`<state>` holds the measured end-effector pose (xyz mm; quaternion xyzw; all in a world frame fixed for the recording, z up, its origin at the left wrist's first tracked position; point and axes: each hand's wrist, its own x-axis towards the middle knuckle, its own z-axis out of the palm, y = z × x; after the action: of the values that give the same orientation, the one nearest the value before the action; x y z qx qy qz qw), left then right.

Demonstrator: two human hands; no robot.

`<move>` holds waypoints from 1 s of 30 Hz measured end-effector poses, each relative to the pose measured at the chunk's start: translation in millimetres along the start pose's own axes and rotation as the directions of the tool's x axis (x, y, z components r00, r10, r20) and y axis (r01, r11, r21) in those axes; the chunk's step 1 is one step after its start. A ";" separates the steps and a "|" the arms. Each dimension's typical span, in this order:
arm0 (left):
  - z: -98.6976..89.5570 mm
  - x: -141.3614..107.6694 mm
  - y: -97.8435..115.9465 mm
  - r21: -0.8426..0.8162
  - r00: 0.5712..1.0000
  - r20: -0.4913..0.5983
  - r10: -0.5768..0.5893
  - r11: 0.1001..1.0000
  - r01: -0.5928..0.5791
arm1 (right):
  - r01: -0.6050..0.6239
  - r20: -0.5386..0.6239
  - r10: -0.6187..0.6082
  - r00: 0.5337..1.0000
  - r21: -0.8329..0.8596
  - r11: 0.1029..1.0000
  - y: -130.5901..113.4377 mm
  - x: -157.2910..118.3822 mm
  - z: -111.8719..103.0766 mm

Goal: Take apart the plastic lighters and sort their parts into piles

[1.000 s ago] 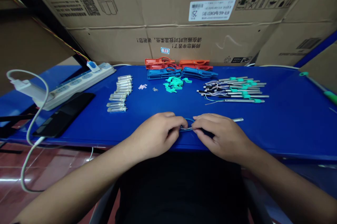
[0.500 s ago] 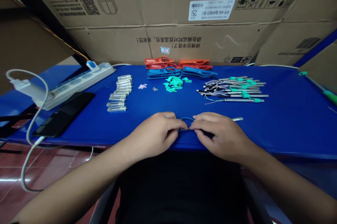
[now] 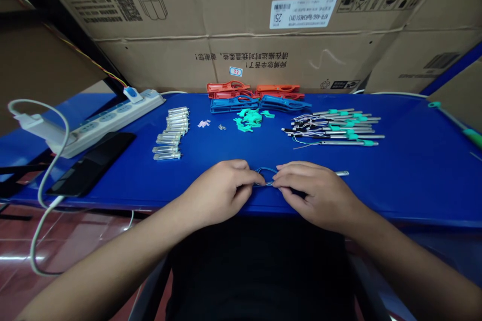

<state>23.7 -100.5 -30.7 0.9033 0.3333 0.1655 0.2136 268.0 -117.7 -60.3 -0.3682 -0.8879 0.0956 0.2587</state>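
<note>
Head view: a thin blue wire loop (image 3: 265, 176) is pinched at its lower edge by the curled left hand (image 3: 222, 193) and right hand (image 3: 316, 195), just above the blue desk (image 3: 414, 175). A metal rod (image 3: 342, 173) protrudes beneath the right hand, right of the loop; green-collared metal rods (image 3: 335, 130) lie laid out farther beyond it.
</note>
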 end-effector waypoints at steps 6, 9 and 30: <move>1.2 -2.3 5.3 0.087 0.999 -0.012 -0.039 0.995 0.040 | -0.036 0.086 0.038 0.996 -0.025 0.999 -6.9 5.6 -3.6; 3.1 -1.0 10.2 0.185 0.997 -0.018 -0.069 0.980 0.071 | -0.054 0.103 0.056 0.993 -0.021 0.998 -8.9 6.4 -4.1; 12.3 3.1 1.1 0.177 0.991 -0.112 0.076 0.983 -0.055 | -0.074 0.075 0.072 0.995 0.018 0.997 -9.8 6.4 -5.2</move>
<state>32.0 -102.6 -40.2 0.9174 0.3287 0.1962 0.1086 261.0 -120.3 -49.9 -0.3939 -0.8817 0.1278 0.2259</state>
